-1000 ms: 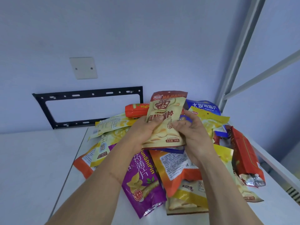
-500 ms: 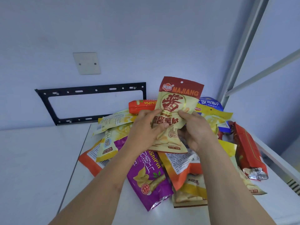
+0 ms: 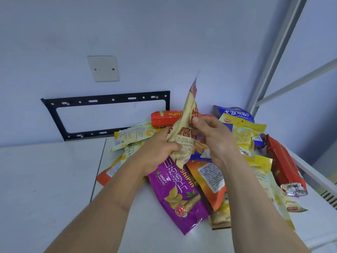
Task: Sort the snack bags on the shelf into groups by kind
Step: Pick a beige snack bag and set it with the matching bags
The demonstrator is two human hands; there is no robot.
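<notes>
Both hands hold one cream and red snack bag (image 3: 184, 132) up over the pile, turned edge-on w/ its top pointing up: left hand (image 3: 157, 152) has fingers curled round the bag's lower part, right hand (image 3: 211, 136) pinches its middle btwn thumb and fingers. Under them lies the heap on the white shelf (image 3: 54, 179): purple bag (image 3: 180, 196) in front, orange bag (image 3: 209, 179) beside it, red bag (image 3: 284, 165) at right, blue bag (image 3: 235, 114) at back by the wall.

A plain room, perhaps a dormitory: bare pale wall, an empty black TV bracket (image 3: 105, 115), a blank cover plate (image 3: 103, 68) above it, a grey metal frame (image 3: 277, 53) to its right.
</notes>
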